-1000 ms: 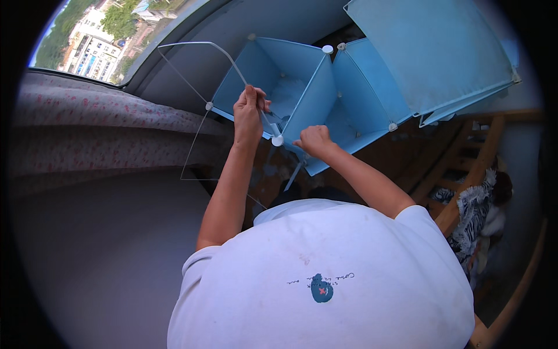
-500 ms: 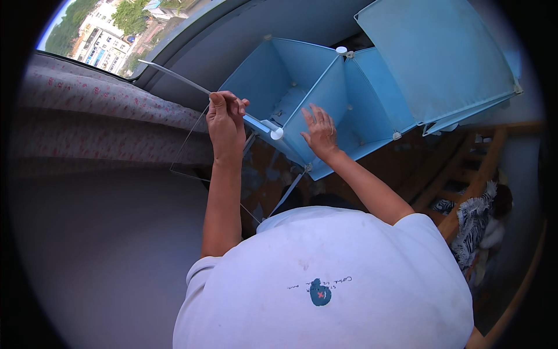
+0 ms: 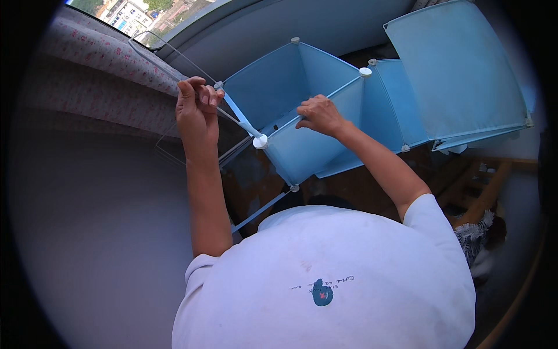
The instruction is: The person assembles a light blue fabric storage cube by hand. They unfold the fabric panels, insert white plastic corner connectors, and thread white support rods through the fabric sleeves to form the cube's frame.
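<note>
I count two hands at work, both mine, and one modular cube organiser [image 3: 325, 116] made of light blue panels, sitting in the upper middle of the frame. My left hand [image 3: 195, 110], upper left of centre, is closed with its fingertips pinched around the end of a thin blue frame rod [image 3: 237, 116] where a clear wire-edged panel [image 3: 168, 58] runs off toward the upper left corner. My right hand [image 3: 318, 115], at upper centre, lies with fingers curled over the top edge of a blue front panel [image 3: 308, 152], gripping it. I can make out about five round white corner connectors: one [image 3: 260, 141] just right of my left hand where the rod ends, one [image 3: 365, 72] at the top between two panels, and smaller ones at the other panel corners. The open cube compartment [image 3: 285, 87] between my hands has nothing in it that I can see. A larger blue panel [image 3: 459, 70] spreads across the upper right. A flowered fabric [image 3: 93, 75] lies along the left, and my white shirt [image 3: 325, 279] with a small dark teal printed mark fills the lower centre.
</note>
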